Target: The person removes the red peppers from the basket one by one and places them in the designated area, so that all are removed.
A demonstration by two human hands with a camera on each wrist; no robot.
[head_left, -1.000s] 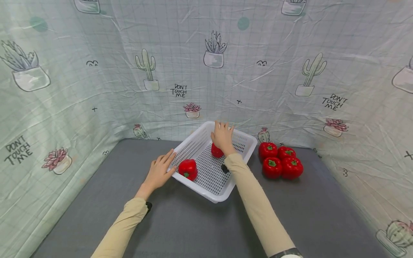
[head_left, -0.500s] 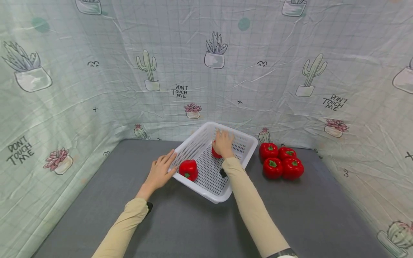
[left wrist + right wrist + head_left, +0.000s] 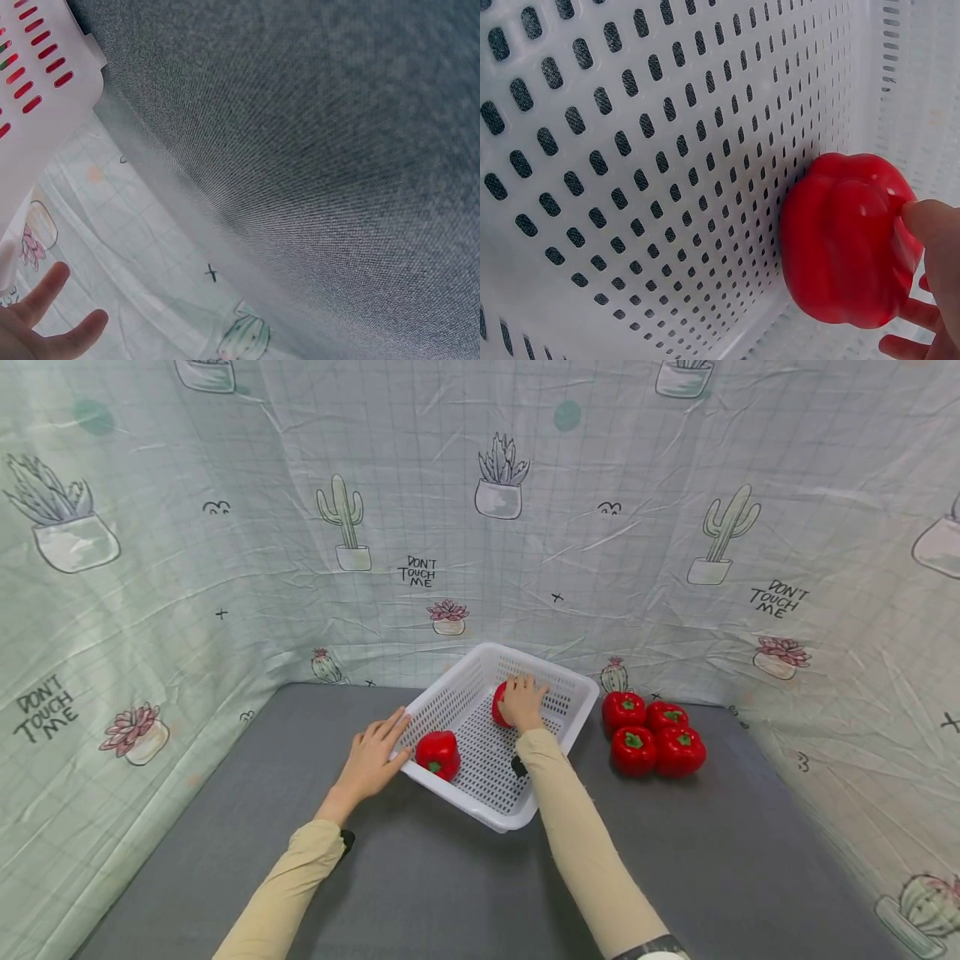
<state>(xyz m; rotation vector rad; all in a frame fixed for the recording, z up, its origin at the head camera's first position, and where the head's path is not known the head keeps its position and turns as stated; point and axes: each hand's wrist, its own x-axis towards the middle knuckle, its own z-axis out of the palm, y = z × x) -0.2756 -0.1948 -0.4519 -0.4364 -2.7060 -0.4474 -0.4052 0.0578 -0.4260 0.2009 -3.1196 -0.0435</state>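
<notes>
A white perforated plastic basket [image 3: 468,807] stands turned at an angle on the grey table. Along its left corner rests my left hand [image 3: 369,760], fingers straight and spread at the rim; the left wrist view has two extended fingers [image 3: 46,294] beside the basket wall [image 3: 56,112]. Inside the basket, my right hand [image 3: 522,703] grips a red bell pepper [image 3: 844,244] near the back, thumb on one side and fingers partly hidden behind it. A second red bell pepper [image 3: 438,753] lies in the left corner, close to my left hand.
Several more red bell peppers [image 3: 632,750] stand grouped on the table to the right of the basket, green stems up. A printed cloth curtain [image 3: 420,468] hangs behind the table and along both sides. The grey table surface [image 3: 435,893] extends in front of the basket.
My right hand has come down from near the basket's back rim onto the pepper and shifted slightly right, so more of the pepper shows. My left hand and the basket stay put.
</notes>
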